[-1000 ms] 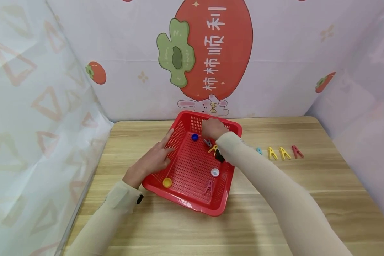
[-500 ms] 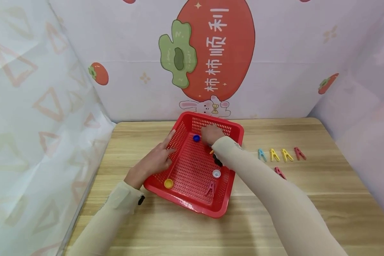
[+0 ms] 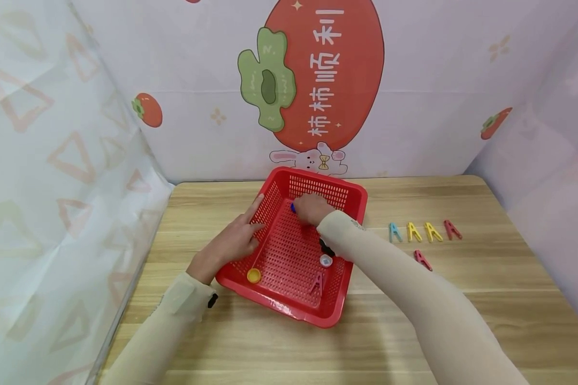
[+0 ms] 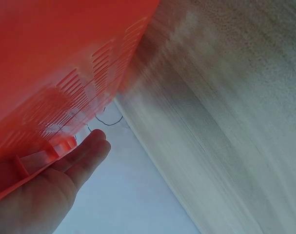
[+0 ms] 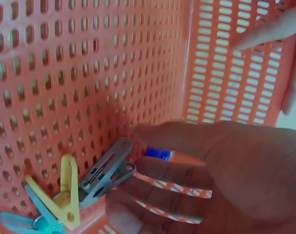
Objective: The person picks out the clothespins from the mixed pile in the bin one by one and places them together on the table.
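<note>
A red plastic basket (image 3: 289,313) stands on the wooden table. My left hand (image 3: 233,240) holds its left rim, thumb inside and fingers outside; in the left wrist view the fingers (image 4: 84,158) lie under that rim. Inside, my right hand (image 3: 312,209) reaches down near the far end, partly covering a blue cap (image 3: 293,207). The right wrist view shows its fingers loosely extended beside a grey clothespin (image 5: 104,165), with the blue cap (image 5: 157,154) behind them. Whether the fingertips touch the clothespin I cannot tell. A yellow clothespin (image 5: 69,180) and a light blue clothespin (image 5: 16,222) lie alongside.
Also in the basket are a yellow cap (image 3: 253,275), a white cap (image 3: 326,261) and a pink clothespin (image 3: 318,282). Right of it, several clothespins form a row, including a blue clothespin (image 3: 395,232); a red clothespin (image 3: 422,260) lies nearer. A printed cloth (image 3: 197,139) hangs behind.
My right hand has moved lower and slightly left in the basket, now covering part of the blue cap. The grey and yellow clothespins have become hidden in the head view. My left hand stays put.
</note>
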Demonstrator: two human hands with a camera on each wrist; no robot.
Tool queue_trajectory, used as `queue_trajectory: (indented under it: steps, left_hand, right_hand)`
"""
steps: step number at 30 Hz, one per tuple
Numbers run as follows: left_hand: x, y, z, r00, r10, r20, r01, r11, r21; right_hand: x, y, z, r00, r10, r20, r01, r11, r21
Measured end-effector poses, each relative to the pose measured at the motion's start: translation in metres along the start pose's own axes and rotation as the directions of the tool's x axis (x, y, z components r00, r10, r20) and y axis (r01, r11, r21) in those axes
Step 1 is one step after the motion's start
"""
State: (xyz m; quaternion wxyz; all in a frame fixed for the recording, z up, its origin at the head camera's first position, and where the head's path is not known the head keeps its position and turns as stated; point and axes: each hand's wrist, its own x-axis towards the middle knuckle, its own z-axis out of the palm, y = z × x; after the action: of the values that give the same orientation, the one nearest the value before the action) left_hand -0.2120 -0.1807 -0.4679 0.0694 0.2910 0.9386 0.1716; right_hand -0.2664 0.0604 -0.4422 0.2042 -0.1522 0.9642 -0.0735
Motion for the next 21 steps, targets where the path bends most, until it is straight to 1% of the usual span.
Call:
queue_trajectory:
  steps: [3, 6, 8, 11, 13, 15, 17, 21]
  left_hand:
    - [0.001, 0.0, 0.001, 1.0, -0.001, -0.002, 0.001, 1.0, -0.006]
    - [0.001, 0.0, 0.001, 1.0, 0.004, -0.007, -0.004, 1.0, -0.005]
    - [0.001, 0.0, 0.001, 1.0, 0.005, -0.007, -0.005, 1.0, -0.005]
    - [0.001, 0.0, 0.0, 1.0, 0.002, -0.005, -0.002, 1.0, -0.006]
    - [0.0, 0.0, 0.0, 1.0, 0.0, -0.002, 0.0, 1.0, -0.006]
    - [0.0, 0.001, 0.0, 1.0, -0.003, 0.001, 0.003, 1.0, -0.007]
    - [0.0, 0.001, 0.0, 1.0, -0.005, 0.004, 0.005, 1.0, -0.01]
    - [0.001, 0.002, -0.001, 1.0, -0.007, 0.005, 0.008, 1.0, -0.014]
  right_hand:
    - [0.004, 0.001, 0.002, 0.997, -0.071, 0.031, 0.072, 0.997, -0.03]
    - [0.005, 0.002, 0.002, 0.989, -0.136, 0.055, 0.137, 0.99, -0.015]
    - [0.005, 0.004, 0.002, 0.985, -0.162, 0.054, 0.162, 0.987, 0.005]
    - [0.001, 0.005, 0.002, 0.99, -0.142, 0.023, 0.141, 0.99, 0.008]
    - [-0.001, 0.006, 0.002, 0.995, -0.098, 0.015, 0.098, 0.995, 0.004]
    - [-0.002, 0.007, 0.003, 0.998, -0.054, 0.016, 0.055, 0.998, -0.013]
    - [-0.003, 0.007, 0.003, 0.999, -0.017, 0.027, 0.017, 1.0, -0.004]
    - [-0.007, 0.005, 0.005, 0.999, 0.003, 0.036, -0.003, 1.0, 0.008]
